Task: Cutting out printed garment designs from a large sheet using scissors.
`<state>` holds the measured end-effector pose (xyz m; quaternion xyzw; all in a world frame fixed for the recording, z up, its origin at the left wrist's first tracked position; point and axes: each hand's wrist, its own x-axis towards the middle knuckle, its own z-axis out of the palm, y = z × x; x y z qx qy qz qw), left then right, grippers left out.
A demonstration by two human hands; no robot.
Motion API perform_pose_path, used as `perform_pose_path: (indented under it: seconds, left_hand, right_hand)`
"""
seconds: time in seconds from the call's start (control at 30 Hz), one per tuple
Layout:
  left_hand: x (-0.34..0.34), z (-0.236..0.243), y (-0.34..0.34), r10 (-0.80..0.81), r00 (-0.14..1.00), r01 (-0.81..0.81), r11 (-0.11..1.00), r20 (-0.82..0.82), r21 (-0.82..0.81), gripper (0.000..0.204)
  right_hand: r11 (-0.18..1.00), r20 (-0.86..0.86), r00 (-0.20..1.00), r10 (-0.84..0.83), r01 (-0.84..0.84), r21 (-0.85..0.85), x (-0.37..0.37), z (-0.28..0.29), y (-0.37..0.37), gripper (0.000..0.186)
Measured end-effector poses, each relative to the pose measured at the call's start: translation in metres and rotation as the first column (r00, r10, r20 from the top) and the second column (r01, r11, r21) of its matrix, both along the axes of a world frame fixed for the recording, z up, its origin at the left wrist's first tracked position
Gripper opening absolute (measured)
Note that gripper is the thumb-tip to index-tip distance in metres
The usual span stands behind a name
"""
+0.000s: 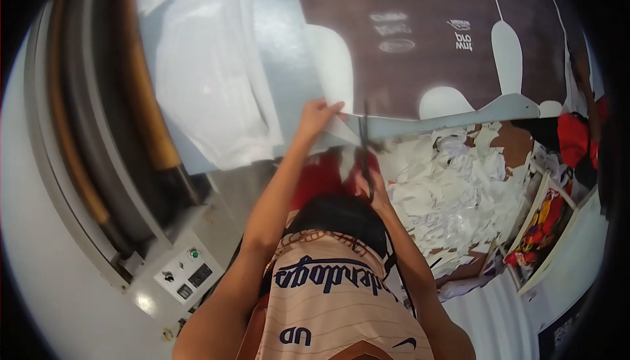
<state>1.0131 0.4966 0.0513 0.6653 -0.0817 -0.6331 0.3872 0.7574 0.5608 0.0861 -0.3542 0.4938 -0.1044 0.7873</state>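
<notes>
My left hand pinches the lower edge of a large printed sheet, dark brown with white rounded shapes and small printed marks, lying on the pale blue table in front of me. A narrow white flap hangs below my fingers. My right hand grips long dark scissors, whose blades point away from me and cross the sheet's lower edge just right of my left hand. White folded material lies on the table to the left of my hands.
Long rollers and a control panel stand at my left. Below the table edge at right lies a heap of white paper scraps, beside a rack holding colourful fabric. Red and black fabric hangs at the table's right end.
</notes>
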Motion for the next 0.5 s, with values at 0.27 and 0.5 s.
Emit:
perform_pose_path:
  seconds: [0.27,0.5]
  left_hand:
    - [-0.002,-0.01,0.009,-0.035,0.999,0.034,0.999,-0.017,-0.042,0.022]
    - [0.001,-0.018,0.013,-0.037,0.999,0.037,0.999,-0.001,0.009,0.022]
  right_hand:
    - [0.994,-0.036,0.993,-0.111,0.111,-0.018,0.05,-0.019,0.001,0.039]
    - [0.999,-0.071,0.997,-0.043,0.044,0.017,0.054,-0.015,0.001,0.018]
